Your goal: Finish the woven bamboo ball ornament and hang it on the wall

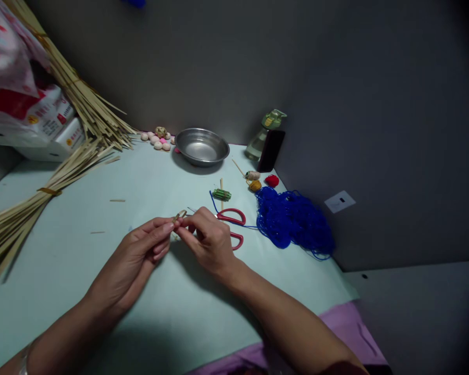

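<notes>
My left hand (150,240) and my right hand (209,240) meet above the table, fingertips almost touching. Between them is a thin, pale plant strip (182,214), bent into a small loop. Both hands pinch it, though the fingers hide much of it. Just beyond my right hand lie red-handled scissors (240,216), partly covered by that hand. A small green bundle (222,195) sits behind the scissors, with a pale strip under it. Blue yarn (293,219) is heaped to the right, and a strand runs from it towards the scissors.
Bundles of long dry strips (50,190) lie at left, near tissue packs (49,122). At the back stand a metal bowl (202,147), pale egg-like balls (158,145), a bottle (257,143) and a phone (271,151). Small yarn balls (272,180) lie before the phone. Grey walls enclose the table.
</notes>
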Tool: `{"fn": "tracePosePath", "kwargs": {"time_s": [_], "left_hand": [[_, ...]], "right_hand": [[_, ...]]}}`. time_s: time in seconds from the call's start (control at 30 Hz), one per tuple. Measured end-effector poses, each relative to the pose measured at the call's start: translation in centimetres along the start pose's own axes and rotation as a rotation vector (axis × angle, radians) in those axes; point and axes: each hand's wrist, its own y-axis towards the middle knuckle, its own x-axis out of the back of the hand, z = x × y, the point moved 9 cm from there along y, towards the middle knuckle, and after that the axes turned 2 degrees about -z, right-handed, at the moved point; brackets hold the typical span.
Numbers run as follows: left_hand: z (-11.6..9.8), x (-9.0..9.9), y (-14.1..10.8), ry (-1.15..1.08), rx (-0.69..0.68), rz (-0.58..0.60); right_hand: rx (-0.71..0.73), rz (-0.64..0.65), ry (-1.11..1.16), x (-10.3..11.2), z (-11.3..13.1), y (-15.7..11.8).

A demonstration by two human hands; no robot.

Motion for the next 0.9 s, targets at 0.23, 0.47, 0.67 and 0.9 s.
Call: {"fn": "tracePosePath", "kwargs": {"time_s": [0.23, 0.47, 0.67, 0.9], "left_hand": [[0.0, 0.0, 0.0, 0.057, -0.016, -0.002], [-0.7, 0.8, 0.1, 0.261, -0.14, -0.038], [-2.4, 1.3, 0.0, 0.58, -0.304, -0.079], [-3.6, -1.9, -1.2, 0.941, -0.645, 0.149]], "right_hand": [[-0.03, -0.039, 0.066, 0.9, 0.8, 0.3], [0.04, -0.067, 0.087, 1.1, 1.2, 0.2], [0.034, -0.001, 0.248, 0.9, 1.4, 0.1], [0.188, 0.166, 0.053, 1.0, 1.7, 0.5]]}}
